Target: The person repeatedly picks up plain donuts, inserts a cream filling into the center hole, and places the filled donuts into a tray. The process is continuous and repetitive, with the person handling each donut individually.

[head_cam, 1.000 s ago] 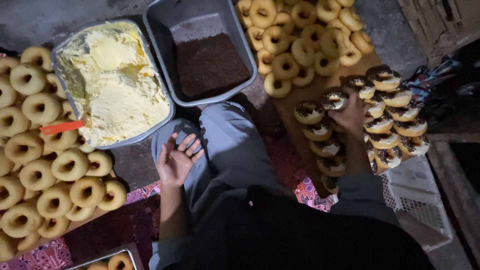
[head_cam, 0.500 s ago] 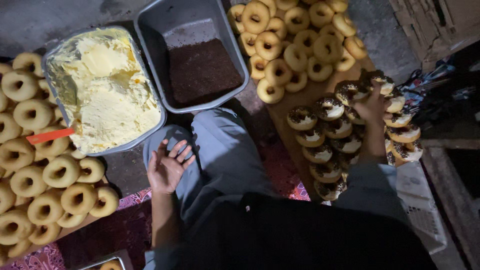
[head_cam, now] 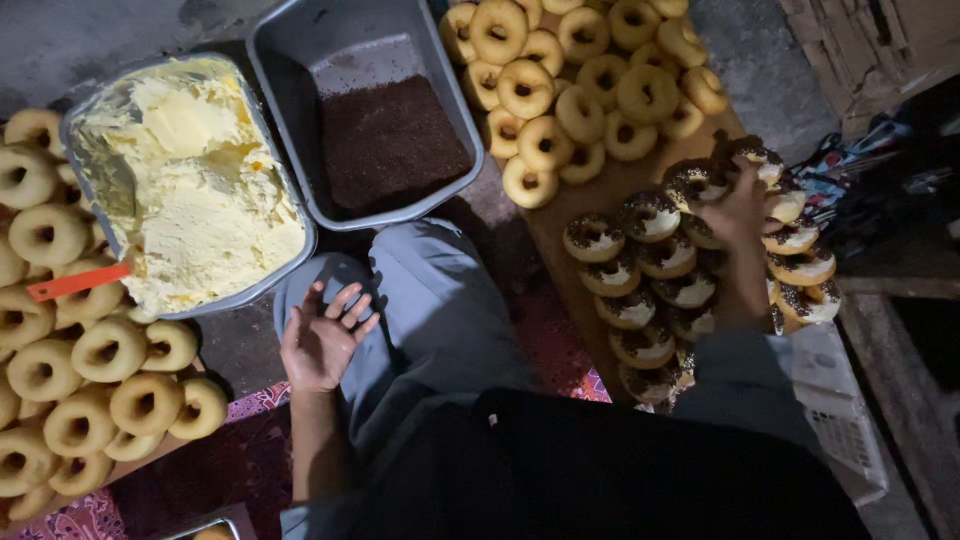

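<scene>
On the wooden board (head_cam: 590, 215) at the right, the right hand (head_cam: 735, 205) rests among ring-shaped sprinkle-topped doughnuts (head_cam: 650, 215), its grip hidden (I cannot tell). Left hand (head_cam: 322, 340) lies open, empty, fingers spread over a grey-trousered knee (head_cam: 440, 300), just below the creamy yellow tub (head_cam: 190, 190).

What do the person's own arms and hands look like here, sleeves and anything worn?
Both hands are bare: no gloves, rings or watch show. The left hand has an uncovered forearm, with a grey-blue sleeve pushed up near the elbow. The right hand likewise has a grey-blue sleeve ending at mid-forearm.
</scene>
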